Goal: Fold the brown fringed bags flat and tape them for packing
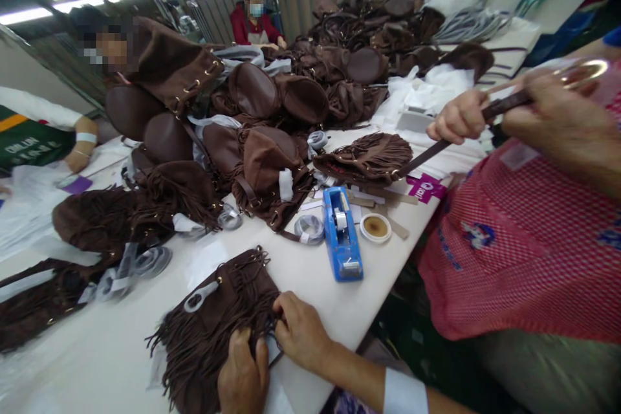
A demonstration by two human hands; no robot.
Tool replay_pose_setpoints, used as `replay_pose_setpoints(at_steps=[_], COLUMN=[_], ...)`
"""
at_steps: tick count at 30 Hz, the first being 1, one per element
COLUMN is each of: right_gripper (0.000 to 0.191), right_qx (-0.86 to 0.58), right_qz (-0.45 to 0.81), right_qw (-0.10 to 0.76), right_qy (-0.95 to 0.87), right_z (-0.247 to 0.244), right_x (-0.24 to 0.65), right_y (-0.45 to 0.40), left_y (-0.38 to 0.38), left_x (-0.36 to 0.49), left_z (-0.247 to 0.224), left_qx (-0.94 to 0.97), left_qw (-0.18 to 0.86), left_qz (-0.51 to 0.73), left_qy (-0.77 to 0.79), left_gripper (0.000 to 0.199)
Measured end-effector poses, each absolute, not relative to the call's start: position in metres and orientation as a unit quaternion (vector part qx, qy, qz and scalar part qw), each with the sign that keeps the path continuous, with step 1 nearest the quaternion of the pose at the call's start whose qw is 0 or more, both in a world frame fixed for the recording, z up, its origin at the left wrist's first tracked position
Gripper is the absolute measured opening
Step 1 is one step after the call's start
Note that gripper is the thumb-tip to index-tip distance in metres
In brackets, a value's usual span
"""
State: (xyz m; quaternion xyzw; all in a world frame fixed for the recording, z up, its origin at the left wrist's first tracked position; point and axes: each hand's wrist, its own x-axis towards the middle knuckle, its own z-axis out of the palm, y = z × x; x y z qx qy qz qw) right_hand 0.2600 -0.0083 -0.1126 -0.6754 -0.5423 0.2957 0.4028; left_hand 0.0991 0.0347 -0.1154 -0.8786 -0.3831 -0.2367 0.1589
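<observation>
A dark brown fringed bag (213, 323) lies on the white table in front of me, with a grey plastic-wrapped loop on its upper part. My left hand (244, 372) is closed on the bag's lower right side, its thumb and fingers bent around the edge. Just right of it, my right hand (298, 330) pinches at the bag's right edge, where a small dark part shows between the hands. What exactly the right fingertips hold is too small to tell. Some clear plastic lies under the bag.
A blue tape dispenser (342, 233) and a round dish (375, 228) stand beyond my right hand. Many brown bags (272, 162) are heaped behind. At the right, a person in a red checked apron (524, 246) holds a strap (504, 105) joined to another fringed bag (371, 158).
</observation>
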Motion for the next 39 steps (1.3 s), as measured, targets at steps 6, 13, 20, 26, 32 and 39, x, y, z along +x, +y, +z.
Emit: replay_pose_setpoints(at_steps=[6, 13, 20, 26, 32, 39], right_gripper=[0.038, 0.028, 0.03, 0.026, 0.046, 0.028], right_qx=[-0.636, -0.615, -0.567, -0.645, -0.739, -0.767], right_qz=[0.343, 0.3, 0.346, 0.427, 0.369, 0.403], right_qw=[0.436, 0.459, 0.471, 0.449, 0.302, 0.282], right_qy=[-0.537, -0.567, -0.58, -0.447, -0.475, -0.412], right_z=[-0.113, -0.124, -0.123, -0.112, -0.092, -0.099], right_x=[0.267, 0.267, 0.282, 0.303, 0.293, 0.292], right_y=[0.001, -0.003, -0.006, 0.019, 0.069, 0.098], left_y=[0.037, 0.026, 0.02, 0.025, 0.023, 0.018], left_x=[0.096, 0.096, 0.101, 0.094, 0.082, 0.079], left_z=[-0.117, -0.11, -0.095, -0.097, -0.103, -0.096], left_qx=[-0.891, -0.891, -0.888, -0.905, -0.917, -0.917], left_qw=[0.141, 0.071, 0.016, 0.023, 0.08, 0.073], left_qz=[-0.242, -0.239, -0.202, -0.21, -0.199, -0.17], left_qy=[-0.357, -0.38, -0.412, -0.37, -0.337, -0.355], left_gripper=[0.026, 0.034, 0.041, 0.019, 0.02, 0.031])
